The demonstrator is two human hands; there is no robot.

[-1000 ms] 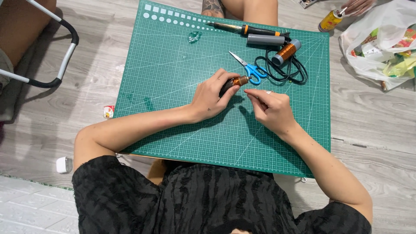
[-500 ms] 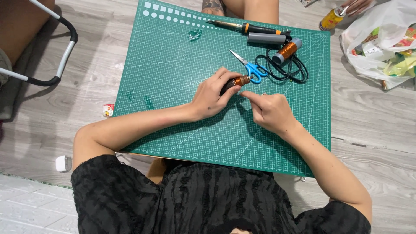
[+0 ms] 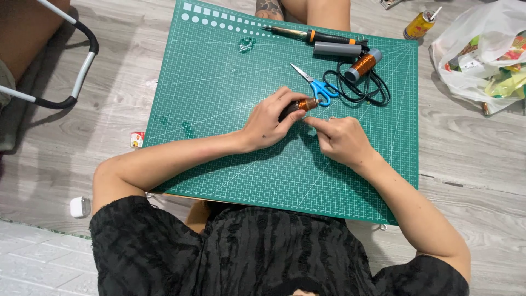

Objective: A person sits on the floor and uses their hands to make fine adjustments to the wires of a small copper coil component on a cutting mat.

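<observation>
**Winding copper wire by hand on the green mat**

Left hand (image 3: 268,121) is pinched around a small coil (image 3: 304,104) wrapped in copper wire, sitting about the middle of the green mat (image 3: 219,82). Right hand (image 3: 342,140) is at its 4 o'clock, fingertips pressed together near the coil's end; can't make out a wire strand between them. Blue scissors (image 3: 318,85) lie at the coil's 1 o'clock, a bigger copper spool (image 3: 361,64) and black cord (image 3: 372,90) past that. My worry: thin wire kinks or snaps if pulled unevenly, and loose turns could slip off.
</observation>
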